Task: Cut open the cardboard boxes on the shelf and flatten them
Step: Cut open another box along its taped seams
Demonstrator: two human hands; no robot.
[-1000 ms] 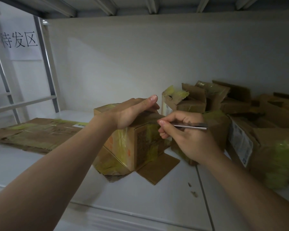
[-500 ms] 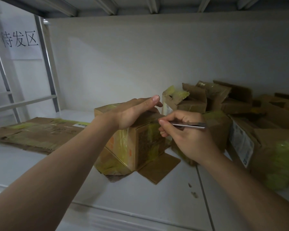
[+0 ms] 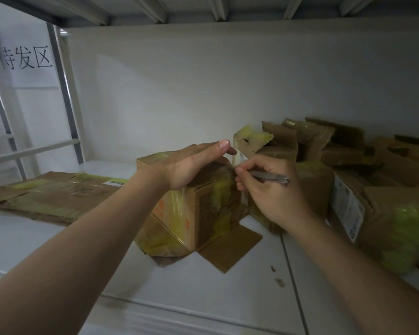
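Note:
A small cardboard box [image 3: 203,209] wrapped in yellowish tape stands on the white shelf [image 3: 203,291], its bottom flaps splayed out. My left hand [image 3: 194,165] lies flat on the box's top, fingers stretched toward the right. My right hand [image 3: 271,189] holds a slim metal knife [image 3: 269,176] like a pen, its tip hidden at the box's top right edge. Flattened cardboard [image 3: 51,197] lies at the left.
A pile of taped, partly torn boxes [image 3: 324,146] fills the right side of the shelf up to the back wall. A larger box with a label [image 3: 382,223] stands at the right. A shelf post [image 3: 63,93] rises at the left. Cardboard scraps [image 3: 276,276] lie near the front.
My right hand has shifted slightly up and left along the box's top edge with the knife. The left hand stays on top of the box.

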